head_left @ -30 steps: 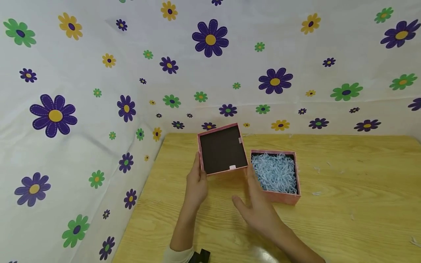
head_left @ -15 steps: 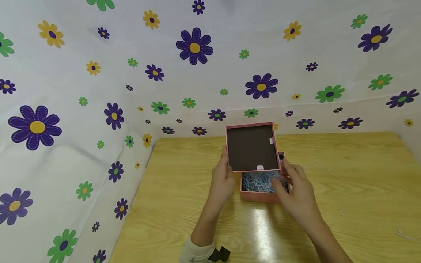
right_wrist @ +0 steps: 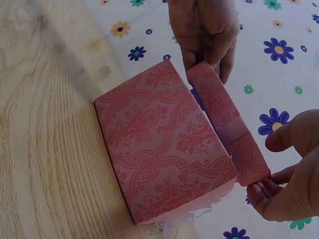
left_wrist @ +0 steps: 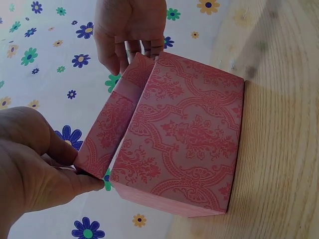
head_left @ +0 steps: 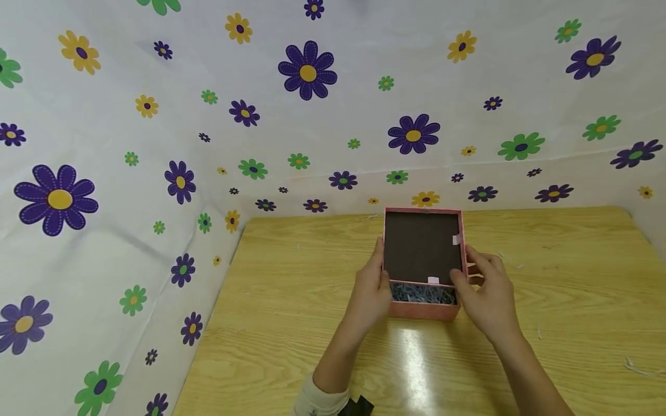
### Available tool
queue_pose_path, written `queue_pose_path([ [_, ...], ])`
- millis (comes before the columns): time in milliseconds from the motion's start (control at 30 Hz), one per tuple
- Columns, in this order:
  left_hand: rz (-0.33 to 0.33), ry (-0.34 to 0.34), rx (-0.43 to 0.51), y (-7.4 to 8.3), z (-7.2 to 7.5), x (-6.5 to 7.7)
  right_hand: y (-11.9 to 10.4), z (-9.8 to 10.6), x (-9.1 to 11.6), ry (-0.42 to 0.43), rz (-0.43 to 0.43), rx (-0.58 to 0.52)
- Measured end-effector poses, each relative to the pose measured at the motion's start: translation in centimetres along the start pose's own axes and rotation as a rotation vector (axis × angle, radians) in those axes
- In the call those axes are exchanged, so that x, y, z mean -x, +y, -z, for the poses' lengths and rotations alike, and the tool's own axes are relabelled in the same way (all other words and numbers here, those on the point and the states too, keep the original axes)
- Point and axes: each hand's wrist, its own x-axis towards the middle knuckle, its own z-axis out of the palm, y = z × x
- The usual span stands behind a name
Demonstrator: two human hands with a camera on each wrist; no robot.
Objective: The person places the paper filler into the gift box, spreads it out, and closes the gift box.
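Note:
A pink patterned box lid (head_left: 422, 245), its dark inside facing me, is tilted over the pink box (head_left: 424, 312) on the table. Pale blue shredded paper (head_left: 418, 293) shows in the box through the gap at the front; the rest is hidden behind the lid. My left hand (head_left: 370, 292) grips the lid's left side, thumb at its near edge. At the opposite side, my right hand (head_left: 489, 297) holds the near right corner between thumb and fingers. In the left wrist view the lid's side wall (left_wrist: 112, 119) slants close over the box's upper edge.
A wood-grain table (head_left: 291, 323) carries the box. Stray paper shreds (head_left: 637, 367) lie at its right side. Flower-printed white sheeting (head_left: 354, 75) rises behind and to the left. Two small white tabs stick to the lid's inner edges, one at the front (head_left: 433, 280).
The lid has moved right and down over the box, covering most of the shredded paper. My right hand has come from beside the lid to hold its right corner.

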Motion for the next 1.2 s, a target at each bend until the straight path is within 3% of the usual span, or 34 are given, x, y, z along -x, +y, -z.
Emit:
queue_pose_path([
  [167, -0.005, 0.044, -0.016, 0.5, 0.4, 0.0, -0.5, 0.0, 0.2, 0.028, -0.022, -0.029],
  [300, -0.026, 0.116, -0.035, 1.1, 1.1, 0.0, -1.0, 0.2, 0.4, 0.063, 0.033, -0.083],
  [400, -0.071, 0.130, 0.044, 0.9, 1.3, 0.2, -1.1, 0.3, 0.6, 0.092, 0.106, -0.147],
  [533, -0.101, 0.090, 0.172, 0.7, 1.3, 0.3, -1.3, 0.5, 0.6, 0.106, 0.173, -0.217],
  [633, -0.072, 0.073, 0.201, 0.7, 1.4, 0.5, -1.4, 0.6, 0.8, 0.092, 0.173, -0.239],
  [800, -0.051, 0.100, 0.232, 0.9, 1.5, 0.8, -1.6, 0.6, 1.2, 0.072, 0.127, -0.264],
  [1067, -0.205, 0.125, 0.382, 1.2, 1.7, 0.8, -1.5, 0.7, 1.5, 0.077, 0.091, -0.291],
  [1200, -0.227, 0.133, 0.347, 1.3, 1.9, 1.0, -1.5, 0.9, 1.5, 0.070, 0.110, -0.288],
])
